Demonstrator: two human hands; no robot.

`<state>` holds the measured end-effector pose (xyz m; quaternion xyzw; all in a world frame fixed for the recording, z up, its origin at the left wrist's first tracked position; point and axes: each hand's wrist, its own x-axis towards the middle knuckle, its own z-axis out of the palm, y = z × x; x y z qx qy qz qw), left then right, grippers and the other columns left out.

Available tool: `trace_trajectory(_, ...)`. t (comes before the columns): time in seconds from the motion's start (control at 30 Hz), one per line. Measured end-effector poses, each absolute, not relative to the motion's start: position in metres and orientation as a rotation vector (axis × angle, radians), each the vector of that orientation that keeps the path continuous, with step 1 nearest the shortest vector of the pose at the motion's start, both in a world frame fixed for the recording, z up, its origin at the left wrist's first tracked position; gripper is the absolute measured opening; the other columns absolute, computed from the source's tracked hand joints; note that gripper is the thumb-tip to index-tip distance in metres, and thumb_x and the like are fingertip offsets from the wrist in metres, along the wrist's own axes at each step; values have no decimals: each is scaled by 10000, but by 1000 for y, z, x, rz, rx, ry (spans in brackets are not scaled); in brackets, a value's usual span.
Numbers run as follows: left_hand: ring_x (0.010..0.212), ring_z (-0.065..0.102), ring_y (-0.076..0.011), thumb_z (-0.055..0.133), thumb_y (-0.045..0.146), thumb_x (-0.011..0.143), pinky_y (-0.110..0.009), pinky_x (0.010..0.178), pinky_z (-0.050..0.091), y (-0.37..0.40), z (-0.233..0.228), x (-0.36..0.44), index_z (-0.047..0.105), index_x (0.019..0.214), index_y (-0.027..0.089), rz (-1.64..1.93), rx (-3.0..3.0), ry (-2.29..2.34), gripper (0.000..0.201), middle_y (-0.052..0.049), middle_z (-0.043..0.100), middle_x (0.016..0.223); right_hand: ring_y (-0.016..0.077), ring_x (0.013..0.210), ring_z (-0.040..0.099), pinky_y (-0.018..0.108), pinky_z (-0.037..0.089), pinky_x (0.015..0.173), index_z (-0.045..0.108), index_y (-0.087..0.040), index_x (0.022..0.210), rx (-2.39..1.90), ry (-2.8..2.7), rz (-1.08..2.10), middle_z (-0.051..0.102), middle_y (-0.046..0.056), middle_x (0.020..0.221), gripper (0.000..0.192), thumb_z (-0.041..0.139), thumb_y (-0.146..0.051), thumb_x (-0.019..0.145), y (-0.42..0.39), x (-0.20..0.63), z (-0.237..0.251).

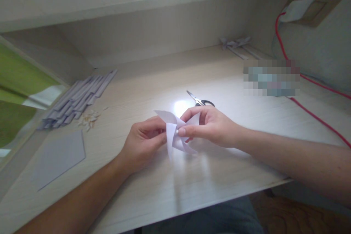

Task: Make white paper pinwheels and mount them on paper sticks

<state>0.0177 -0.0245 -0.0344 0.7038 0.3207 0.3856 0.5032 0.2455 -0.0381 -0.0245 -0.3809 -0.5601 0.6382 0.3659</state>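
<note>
both hands meet just in front of the scissors [199,101]: left hand [142,142] and right hand [211,126] pinched shut on a paper pinwheel [175,133]. light, floppy, creases easily, so best held at its centre.

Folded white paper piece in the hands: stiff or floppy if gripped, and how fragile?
The paper piece looks like thin folded sheet, so probably very light and floppy at its pointed flaps. Both the left hand and right hand pinch it near the middle, suggesting the folds may spring open if released. It would likely crease under firm grip.
</note>
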Motion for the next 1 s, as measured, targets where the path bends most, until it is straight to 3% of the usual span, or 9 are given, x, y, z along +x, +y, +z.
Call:
trace_trajectory(0.3, 924, 721, -218, 815, 246, 861, -308, 787, 536, -26, -36, 16, 851, 1014, 322, 952, 1693, 740, 174, -21, 812, 977, 152, 648, 714, 254, 561, 609, 737, -173, 890, -924, -1402, 1706, 746, 15, 739, 299, 846, -440, 811, -38, 244, -21)
trace_trajectory(0.5, 866, 708, -186, 771, 214, 893, -290, 777, 529, -27, -35, 18, 848, 1026, 307, 947, 1783, 729, 180, -24, 808, 996, 117, 637, 702, 205, 537, 579, 738, -181, 858, -959, -1369, 1739, 738, -16, 767, 247, 896, -335, 746, -39, 244, -19)
trace_trajectory(0.77, 831, 692, -191, 798, 200, 855, -295, 759, 519, -29, -34, 18, 849, 947, 288, 954, 1811, 768, 138, -23, 788, 912, 142, 695, 681, 259, 546, 632, 728, -187, 861, -1020, -1390, 1745, 718, 1, 809, 301, 908, -377, 712, -37, 244, -20)
trace_trajectory(0.87, 824, 681, -196, 787, 231, 867, -305, 763, 513, -29, -34, 19, 845, 954, 274, 964, 1804, 810, 113, -30, 781, 898, 175, 826, 696, 293, 553, 717, 725, -213, 984, -1026, -1447, 1542, 732, 25, 957, 331, 872, -422, 773, -36, 245, -23)
trace_trajectory(1.0, 756, 640, -183, 778, 277, 874, -301, 717, 483, -25, -37, 18, 836, 911, 264, 1037, 1777, 955, 70, -21, 753, 824, 199, 977, 667, 328, 530, 825, 690, -240, 1038, -1071, -1464, 997, 711, 38, 1082, 270, 801, -422, 872, -38, 248, -21)
